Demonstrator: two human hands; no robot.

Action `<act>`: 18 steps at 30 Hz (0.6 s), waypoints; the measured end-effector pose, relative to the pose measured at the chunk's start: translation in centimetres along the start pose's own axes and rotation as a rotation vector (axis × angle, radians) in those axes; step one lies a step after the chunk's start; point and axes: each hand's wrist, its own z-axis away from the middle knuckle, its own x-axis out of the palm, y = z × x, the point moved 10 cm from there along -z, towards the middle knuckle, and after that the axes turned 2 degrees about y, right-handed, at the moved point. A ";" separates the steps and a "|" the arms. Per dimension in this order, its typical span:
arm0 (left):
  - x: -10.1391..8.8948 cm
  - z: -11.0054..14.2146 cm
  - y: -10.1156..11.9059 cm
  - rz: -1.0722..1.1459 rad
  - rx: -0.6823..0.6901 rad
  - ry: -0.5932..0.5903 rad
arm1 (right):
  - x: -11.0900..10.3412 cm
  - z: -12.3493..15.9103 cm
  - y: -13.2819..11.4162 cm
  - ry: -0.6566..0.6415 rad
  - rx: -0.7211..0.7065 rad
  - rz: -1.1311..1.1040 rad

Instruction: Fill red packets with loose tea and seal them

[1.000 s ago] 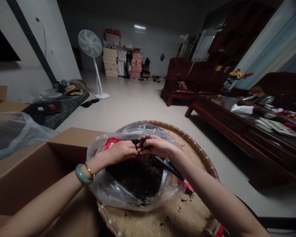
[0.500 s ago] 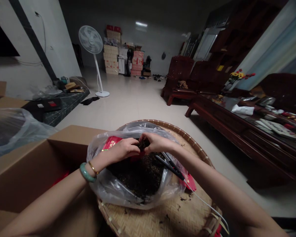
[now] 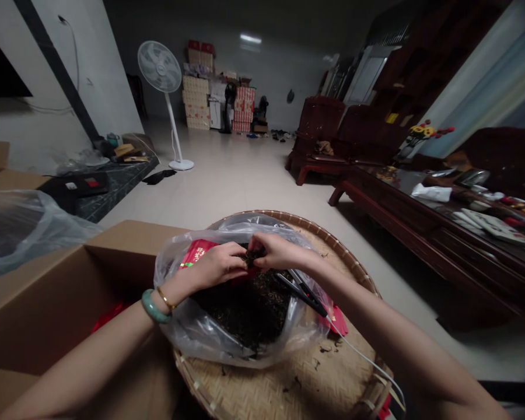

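Note:
My left hand (image 3: 222,265), with a green bangle on its wrist, is closed at the upper part of a clear plastic bag full of dark loose tea leaves (image 3: 249,318). It grips a small red packet (image 3: 241,280), mostly hidden behind the fingers. My right hand (image 3: 275,251) meets it from the other side, fingers curled and pinching dark tea leaves at the packet's mouth. Printed red packets (image 3: 198,252) lie left of the hands in the bag (image 3: 179,332). A black tong-shaped tool with a white cord, like a hair straightener (image 3: 305,294), rests on the bag's right side.
A round woven bamboo tray (image 3: 284,394) carries the bag, with more red packets (image 3: 339,322) at its right. An open cardboard box (image 3: 30,303) stands at left. Beyond are a white standing fan (image 3: 160,67), stacked boxes (image 3: 196,102) and a dark wooden table (image 3: 402,210).
Both hands stay together over the bag; the right fingers have shifted slightly at the tea leaves. The view has tilted very slightly; the tool and packets lie as before.

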 end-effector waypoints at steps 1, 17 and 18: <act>-0.1 0.0 0.0 -0.013 0.002 -0.003 | 0.2 0.0 -0.2 -0.024 -0.013 -0.004; -0.9 0.9 -0.4 -0.025 -0.024 0.046 | 0.0 0.1 -2.7 0.092 -0.198 0.098; -0.9 0.8 -0.4 -0.024 -0.025 0.050 | 0.0 0.0 -2.6 0.107 -0.193 0.108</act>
